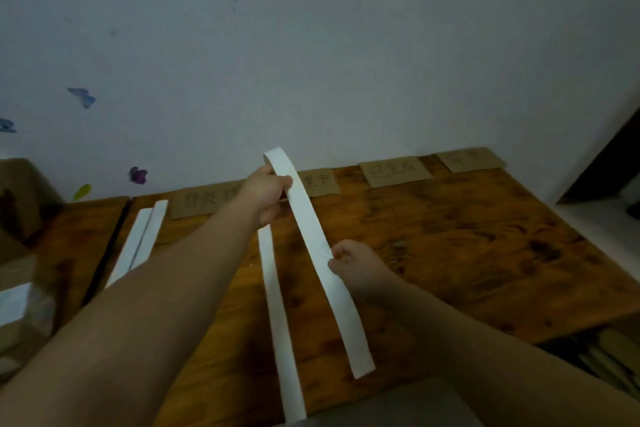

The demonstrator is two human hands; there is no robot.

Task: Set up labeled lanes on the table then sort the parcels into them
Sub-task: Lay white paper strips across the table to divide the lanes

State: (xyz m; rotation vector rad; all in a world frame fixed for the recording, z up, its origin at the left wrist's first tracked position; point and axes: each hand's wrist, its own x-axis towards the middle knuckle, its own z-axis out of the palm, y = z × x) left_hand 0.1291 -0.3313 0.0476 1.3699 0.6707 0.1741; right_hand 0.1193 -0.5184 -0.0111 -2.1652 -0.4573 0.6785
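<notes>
- Above the table [467, 253], both hands hold one white paper strip in the air; this held strip [304, 215] slants from a curled top end near the wall [346, 45] down to a free end over the near edge.
- The left hand [268, 194] grips the held strip close to its top end, with the fingers curled round it and the thumb lying against its face.
- The right hand [349, 263] pinches the strip's right edge about halfway down, between the thumb and the first fingers. The other fingers are curled in.
- A flat strip [277, 315] lies on the wood just left of the held one, running from under the left hand to the near edge.
- Two strips [138, 243] lie side by side, touching along their length, well to the left by a dark seam in the tabletop.
- Four brown cards [394, 172] with handwritten characters lie in a row along the far edge against the wall. The left hand and the held strip cover part of the two on the left; the writing is too blurred to read.
- Small coloured stickers [81, 97] dot the wall on the left.
- A pale block [14, 302] at the left edge may be a parcel, though the blur there leaves it unclear.
</notes>
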